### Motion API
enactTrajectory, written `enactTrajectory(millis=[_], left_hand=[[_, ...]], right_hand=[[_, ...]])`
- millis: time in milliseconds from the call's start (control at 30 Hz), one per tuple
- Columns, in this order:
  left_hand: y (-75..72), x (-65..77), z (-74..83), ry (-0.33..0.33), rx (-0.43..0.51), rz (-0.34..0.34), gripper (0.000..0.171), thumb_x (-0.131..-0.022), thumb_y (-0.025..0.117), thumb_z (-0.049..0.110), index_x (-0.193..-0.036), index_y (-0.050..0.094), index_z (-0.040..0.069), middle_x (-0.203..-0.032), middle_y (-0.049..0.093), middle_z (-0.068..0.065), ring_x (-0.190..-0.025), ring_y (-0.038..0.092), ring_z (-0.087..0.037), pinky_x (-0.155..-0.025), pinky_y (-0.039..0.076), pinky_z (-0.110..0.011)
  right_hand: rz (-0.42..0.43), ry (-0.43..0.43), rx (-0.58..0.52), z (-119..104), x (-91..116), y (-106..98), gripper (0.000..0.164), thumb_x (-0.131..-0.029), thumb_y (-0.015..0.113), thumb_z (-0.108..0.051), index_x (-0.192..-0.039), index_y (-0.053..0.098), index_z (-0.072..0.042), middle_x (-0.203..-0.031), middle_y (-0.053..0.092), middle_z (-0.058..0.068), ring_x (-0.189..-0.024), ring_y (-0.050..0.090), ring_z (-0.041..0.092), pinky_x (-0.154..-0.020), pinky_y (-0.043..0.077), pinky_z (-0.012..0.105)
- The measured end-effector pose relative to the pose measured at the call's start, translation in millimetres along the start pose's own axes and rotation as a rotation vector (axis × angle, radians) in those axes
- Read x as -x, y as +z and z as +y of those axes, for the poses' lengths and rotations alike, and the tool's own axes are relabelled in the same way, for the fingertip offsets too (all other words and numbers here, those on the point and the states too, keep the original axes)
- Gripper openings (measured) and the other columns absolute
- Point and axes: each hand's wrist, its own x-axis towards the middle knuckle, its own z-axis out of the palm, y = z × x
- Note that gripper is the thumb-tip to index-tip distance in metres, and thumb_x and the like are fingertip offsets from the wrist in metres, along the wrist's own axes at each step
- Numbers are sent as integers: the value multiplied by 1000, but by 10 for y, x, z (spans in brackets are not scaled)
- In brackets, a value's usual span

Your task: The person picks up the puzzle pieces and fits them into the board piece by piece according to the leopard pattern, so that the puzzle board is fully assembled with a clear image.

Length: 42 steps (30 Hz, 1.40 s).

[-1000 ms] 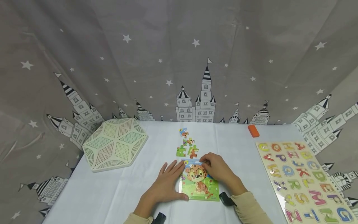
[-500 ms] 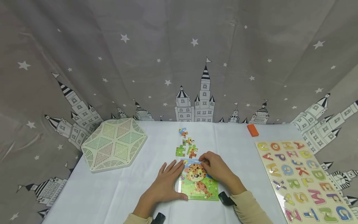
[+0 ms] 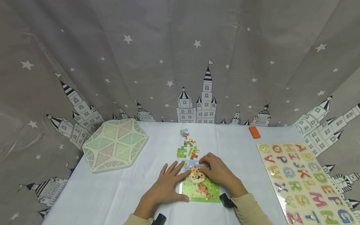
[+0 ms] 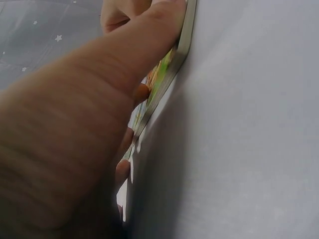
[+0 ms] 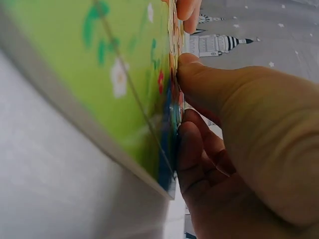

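A square jigsaw puzzle (image 3: 197, 193) with a spotted leopard cub on green lies flat in front of me. My left hand (image 3: 166, 184) rests spread over its left edge, the thumb at the lower left and the index fingertip beside the cub's ear. At the upper right my right hand (image 3: 217, 167) pinches a puzzle piece with curled fingers and thumb, right at the board's surface. In the right wrist view the thumb (image 5: 214, 82) and fingertips touch the puzzle on either side of that piece, which the hand mostly hides. The left wrist view shows the board's pale edge (image 4: 164, 89) under the left hand.
Several loose jigsaw pieces (image 3: 181, 152) lie just beyond the puzzle. A hexagonal patterned board (image 3: 116, 145) sits at the left. At the right are an orange block (image 3: 254, 132) and a wooden alphabet board (image 3: 281, 187). A grey curtain (image 3: 157, 40) hangs behind the white table.
The left index finger has moved right, over the cub's head. The right thumb has come into view lower on the puzzle, apart from the index finger. The loose pieces have stayed put.
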Motion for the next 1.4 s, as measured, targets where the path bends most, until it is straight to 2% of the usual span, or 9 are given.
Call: enactTrajectory(millis=[267,467,567,700,800,933,1133,1267,1400], left_hand=[[-29,25,5,12,-5,8,97,-75,70,77,-156,42,33,-172,20,-3,-159,14,-38,-124,9,-69],[18,-8,15,1,-8,-4,97,-75,68,79,-157,39,36,-173,18,-1,-160,12,-35,-125,8,-67],[25,-11,20,-7,-9,-3,98,-75,68,80,-157,40,37,-173,19,-1,-160,12,-35,-125,9,-67],[15,3,18,-2,-20,8,97,-74,69,79,-156,42,35,-172,22,-3,-159,15,-36,-124,11,-68],[9,9,10,11,-24,10,96,-75,69,78,-156,43,35,-171,23,-4,-159,16,-37,-124,12,-68],[5,15,1,23,-22,13,95,-75,69,78,-156,42,35,-171,23,-4,-159,16,-37,-124,12,-69],[2,20,-2,22,-25,32,95,-75,70,78,-156,43,35,-172,23,-3,-159,17,-38,-123,12,-69],[-3,21,3,29,-14,27,95,-75,70,77,-156,43,33,-172,23,-4,-159,17,-38,-123,11,-70],[-10,18,4,30,-11,26,95,-75,71,76,-156,43,33,-171,23,-5,-158,17,-38,-123,11,-70]], right_hand=[[19,20,15,-55,9,14,18,-90,79,-26,-104,73,-17,-100,63,-6,-92,61,10,-87,56,40],[-22,-5,-6,26,-12,-99,24,-92,77,-29,-111,74,-16,-97,64,-7,-82,55,6,-75,51,27],[-46,4,-24,37,-123,-207,30,-93,76,-28,-118,73,-12,-97,66,-5,-79,53,7,-71,48,25],[-61,33,-28,19,-360,-273,36,-93,77,-28,-123,71,-9,-101,69,0,-82,56,9,-74,50,29],[-69,40,7,-3,-522,-246,48,-89,80,-31,-129,68,-5,-107,69,5,-88,60,15,-81,55,36],[-68,43,114,-57,-646,-160,66,-82,85,-41,-133,66,-3,-114,68,10,-99,64,22,-92,56,43],[-40,72,200,-117,-716,-78,70,-77,87,-50,-127,68,-6,-113,67,8,-99,65,23,-93,57,42],[-42,123,128,-101,-736,-63,65,-77,89,-45,-121,64,-6,-110,65,6,-94,63,20,-88,56,40],[-35,159,-53,-90,-722,-79,47,-85,84,-31,-116,57,-9,-106,64,5,-90,60,17,-84,54,39]])
